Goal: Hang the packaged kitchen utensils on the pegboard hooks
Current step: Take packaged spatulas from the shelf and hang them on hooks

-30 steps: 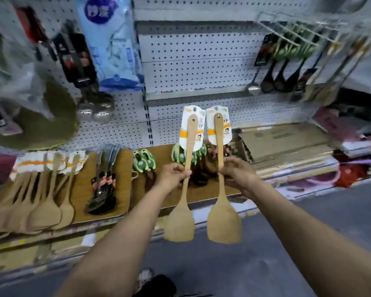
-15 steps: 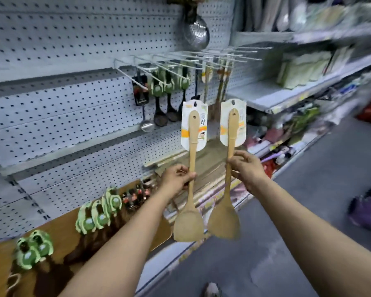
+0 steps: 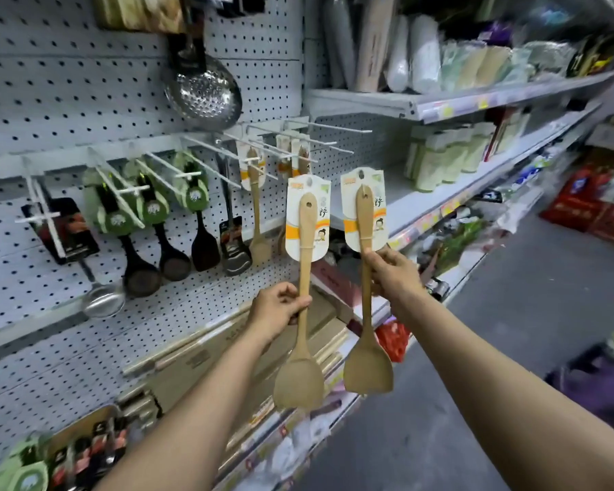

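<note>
I hold two packaged wooden spatulas upright in front of the pegboard (image 3: 68,86), blades down. My left hand (image 3: 275,311) grips the handle of the left spatula (image 3: 303,299) just below its white and orange card (image 3: 307,221). My right hand (image 3: 392,274) pinches the right spatula (image 3: 366,331) at the lower edge of its own card (image 3: 364,210). The two spatulas hang side by side, apart. Behind them white hooks (image 3: 298,141) jut from the pegboard, carrying more carded wooden spatulas (image 3: 256,207), black ladles with green cards (image 3: 149,221) and a steel skimmer (image 3: 202,90) above. Shelves (image 3: 458,104) of goods run along the right.
</note>
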`<control>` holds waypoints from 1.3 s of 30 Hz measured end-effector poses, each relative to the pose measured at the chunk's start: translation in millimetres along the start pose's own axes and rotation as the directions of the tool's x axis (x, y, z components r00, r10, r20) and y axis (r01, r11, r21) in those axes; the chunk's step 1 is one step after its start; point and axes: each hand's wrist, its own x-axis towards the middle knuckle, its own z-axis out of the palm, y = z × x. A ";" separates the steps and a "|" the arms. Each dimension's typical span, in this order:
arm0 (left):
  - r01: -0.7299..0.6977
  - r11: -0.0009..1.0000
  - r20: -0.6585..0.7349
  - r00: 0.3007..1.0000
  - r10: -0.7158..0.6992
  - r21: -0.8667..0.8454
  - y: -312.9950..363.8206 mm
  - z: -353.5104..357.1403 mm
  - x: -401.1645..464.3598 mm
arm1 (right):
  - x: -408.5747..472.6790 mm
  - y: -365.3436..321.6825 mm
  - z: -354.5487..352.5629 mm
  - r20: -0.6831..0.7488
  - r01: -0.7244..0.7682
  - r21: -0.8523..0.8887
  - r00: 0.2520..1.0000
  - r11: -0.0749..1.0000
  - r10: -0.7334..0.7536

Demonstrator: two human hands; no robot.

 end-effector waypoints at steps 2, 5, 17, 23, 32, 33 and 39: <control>0.020 1.000 -0.033 0.999 -0.019 0.014 1.4 13.2 22.3 | 36.4 2.9 -2.5 0.021 -0.004 0.006 1.000 1.000 0.003; 0.048 0.999 -0.094 0.995 -0.045 0.026 1.7 36.2 58.5 | 93.2 1.8 -3.1 0.120 -0.009 0.013 0.993 1.000 0.007; 0.105 0.994 -0.432 0.896 -0.101 -0.014 25.8 124.0 120.6 | 231.6 -18.7 -20.9 0.532 -0.083 0.119 0.847 0.989 0.008; 0.139 0.989 -0.480 0.865 -0.145 -0.048 17.5 139.3 133.1 | 255.9 4.3 -27.9 0.670 -0.152 0.162 0.742 0.975 0.004; 0.125 0.989 -0.531 0.834 -0.150 -0.082 11.9 137.2 159.4 | 307.0 6.6 20.2 0.700 -0.142 0.122 0.714 0.982 0.016; 0.127 0.988 -0.534 0.832 -0.154 -0.088 11.5 136.3 161.5 | 312.8 7.4 27.0 0.699 -0.133 0.116 0.715 0.984 0.015; 0.147 0.983 -0.529 0.828 -0.184 -0.112 7.3 122.9 178.5 | 345.0 7.0 63.9 0.686 -0.112 0.100 0.727 0.989 0.013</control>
